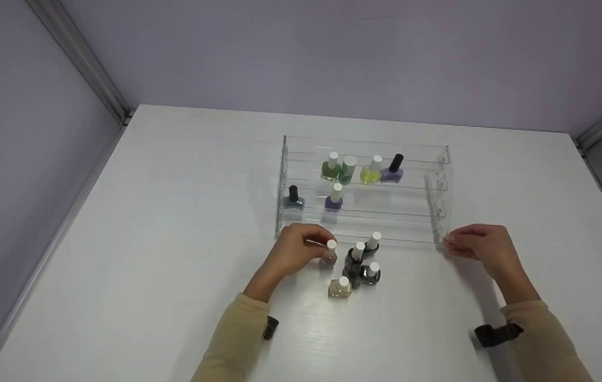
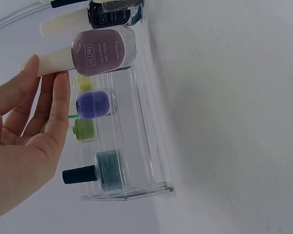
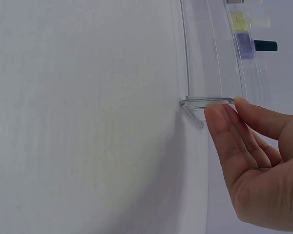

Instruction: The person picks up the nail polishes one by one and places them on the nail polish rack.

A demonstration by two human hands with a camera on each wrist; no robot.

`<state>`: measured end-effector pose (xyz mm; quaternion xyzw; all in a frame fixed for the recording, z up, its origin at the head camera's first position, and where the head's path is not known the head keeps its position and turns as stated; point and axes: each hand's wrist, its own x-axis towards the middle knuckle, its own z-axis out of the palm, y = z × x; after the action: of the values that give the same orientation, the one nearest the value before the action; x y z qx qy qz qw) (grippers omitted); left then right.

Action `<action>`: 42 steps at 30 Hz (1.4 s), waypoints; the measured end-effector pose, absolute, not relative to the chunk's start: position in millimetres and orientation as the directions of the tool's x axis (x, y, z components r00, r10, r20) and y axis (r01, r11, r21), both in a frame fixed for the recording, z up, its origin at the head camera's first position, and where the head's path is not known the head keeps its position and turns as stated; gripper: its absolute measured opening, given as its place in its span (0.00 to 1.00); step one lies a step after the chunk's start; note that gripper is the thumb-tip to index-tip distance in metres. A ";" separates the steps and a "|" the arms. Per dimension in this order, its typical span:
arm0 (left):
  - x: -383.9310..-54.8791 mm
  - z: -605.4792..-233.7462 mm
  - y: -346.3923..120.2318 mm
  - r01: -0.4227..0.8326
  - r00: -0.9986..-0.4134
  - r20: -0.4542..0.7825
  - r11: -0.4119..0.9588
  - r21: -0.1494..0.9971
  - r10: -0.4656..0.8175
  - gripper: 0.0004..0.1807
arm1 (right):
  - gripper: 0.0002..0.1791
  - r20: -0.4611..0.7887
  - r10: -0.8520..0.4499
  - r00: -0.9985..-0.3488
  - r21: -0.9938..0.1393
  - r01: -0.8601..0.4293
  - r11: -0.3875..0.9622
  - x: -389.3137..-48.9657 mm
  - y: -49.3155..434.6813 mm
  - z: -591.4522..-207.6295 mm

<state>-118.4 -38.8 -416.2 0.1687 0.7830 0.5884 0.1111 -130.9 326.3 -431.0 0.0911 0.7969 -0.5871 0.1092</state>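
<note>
My left hand (image 1: 298,249) pinches the white cap of a mauve nail polish bottle (image 2: 98,51) in front of a clear tiered rack (image 1: 401,201). In the head view this bottle is upright near the rack's front edge; whether it touches the table I cannot tell. At the rack's front right corner, my right hand (image 1: 483,246) holds the side panel between thumb and fingers. Just right of the left hand stand several dark nail polish bottles (image 1: 370,275) with white caps, bunched closely. Nearer the front is a beige bottle (image 1: 339,288).
On the rack's upper tier are an olive bottle (image 1: 330,171), a green bottle (image 1: 347,172), a yellow bottle (image 1: 369,175) and a lilac bottle (image 1: 391,175). Below them sit a grey-blue bottle (image 1: 294,202) and a purple bottle (image 1: 333,203). The white table (image 1: 173,239) meets walls behind.
</note>
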 end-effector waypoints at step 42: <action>-130.8 -398.1 -66.5 0.081 -0.974 0.017 0.281 0.956 0.226 0.10 | 0.18 -0.281 0.008 -0.960 -0.921 0.272 0.280 -131.1 327.0 -430.7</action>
<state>-130.8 -66.5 -398.1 0.0963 0.7980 0.5918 0.0611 -131.1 327.0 -430.7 0.0881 0.7923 -0.5934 0.1111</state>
